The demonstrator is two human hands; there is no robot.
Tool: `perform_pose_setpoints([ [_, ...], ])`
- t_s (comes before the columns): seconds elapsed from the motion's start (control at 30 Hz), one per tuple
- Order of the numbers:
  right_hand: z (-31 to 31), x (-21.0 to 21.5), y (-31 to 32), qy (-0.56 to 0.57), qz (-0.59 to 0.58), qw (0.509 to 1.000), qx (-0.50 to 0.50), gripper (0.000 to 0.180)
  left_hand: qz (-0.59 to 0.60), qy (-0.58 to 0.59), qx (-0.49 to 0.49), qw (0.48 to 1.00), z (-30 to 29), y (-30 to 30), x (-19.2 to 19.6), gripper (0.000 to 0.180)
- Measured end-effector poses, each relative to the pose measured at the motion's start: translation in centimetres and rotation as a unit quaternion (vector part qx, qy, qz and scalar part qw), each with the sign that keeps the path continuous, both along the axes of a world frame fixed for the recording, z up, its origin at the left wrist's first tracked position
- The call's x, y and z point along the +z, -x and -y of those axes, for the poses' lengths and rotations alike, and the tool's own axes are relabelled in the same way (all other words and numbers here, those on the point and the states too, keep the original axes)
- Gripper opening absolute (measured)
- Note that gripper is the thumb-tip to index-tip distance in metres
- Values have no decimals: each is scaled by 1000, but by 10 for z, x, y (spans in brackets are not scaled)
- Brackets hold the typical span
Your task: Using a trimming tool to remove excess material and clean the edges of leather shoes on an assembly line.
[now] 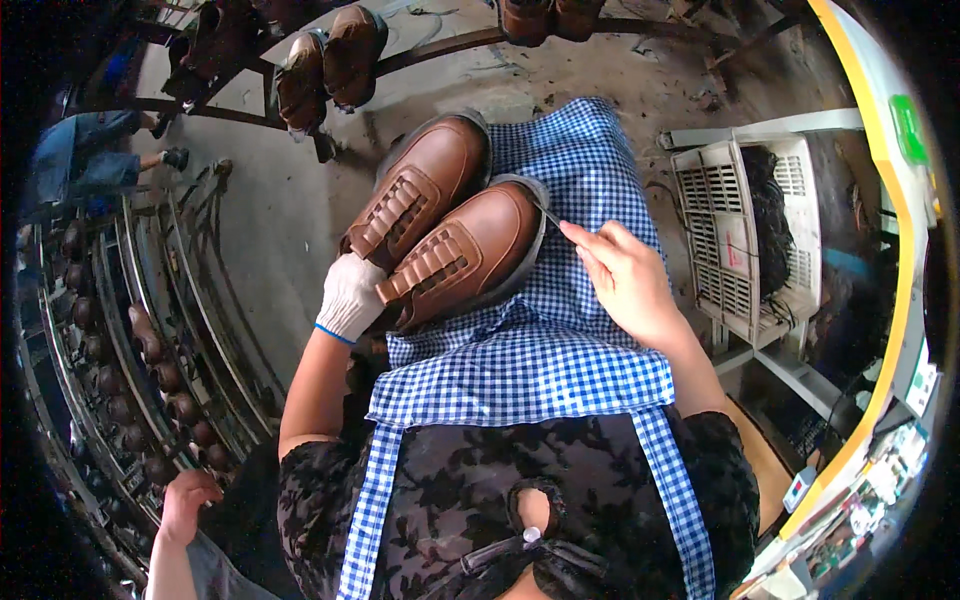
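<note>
Two brown leather shoes (474, 243) with dark soles and woven strap fronts lie side by side over my lap, toes pointing away to the upper right. My left hand (350, 296), in a white knit glove with a blue cuff, is closed at their heel ends; its fingers are partly hidden by the shoes. Bare and pinched, my right hand (628, 275) holds a thin dark pointed tool (551, 217), whose exact kind I cannot make out. The tool's tip meets the sole edge near the toe of the right-hand shoe. Under the shoes spreads a blue-and-white checked apron (580, 150).
A white plastic crate (715, 235) with dark stringy material stands at right, beside a yellow-edged worktable (890, 300). Racks (190, 300) of shoes fill the left. More brown shoes (352, 58) sit on a metal rail ahead. Another person's hand (185, 510) shows at lower left.
</note>
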State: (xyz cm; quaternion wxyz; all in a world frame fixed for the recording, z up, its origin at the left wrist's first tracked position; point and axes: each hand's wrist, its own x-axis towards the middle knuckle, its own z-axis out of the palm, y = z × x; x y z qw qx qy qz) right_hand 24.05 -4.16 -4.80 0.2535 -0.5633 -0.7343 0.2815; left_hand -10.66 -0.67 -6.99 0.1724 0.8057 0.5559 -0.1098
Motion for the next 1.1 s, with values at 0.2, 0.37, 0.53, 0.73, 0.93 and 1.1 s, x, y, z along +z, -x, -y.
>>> perform_pose_setpoints([
  [0.2,-3,18,-3,25,22,999,19,30,-23,25,35,999,7,16,-25,28],
  [0.37,-18,-1,9,-7,33,999,10,29,-4,-11,-14,1000,3,-2,-1,32],
  [0.53,-31,-8,6,35,-66,996,-42,27,19,-27,-14,999,4,9,-11,34],
  [0.73,-43,-23,-3,32,-158,983,-84,24,71,-52,-11,996,-14,10,12,28],
  [0.93,-48,-40,9,-35,-193,973,-124,23,157,6,154,975,-79,16,-1,32],
  [1.1,-74,-61,7,-128,-149,970,-143,21,84,-7,209,974,-243,-37,-78,49],
])
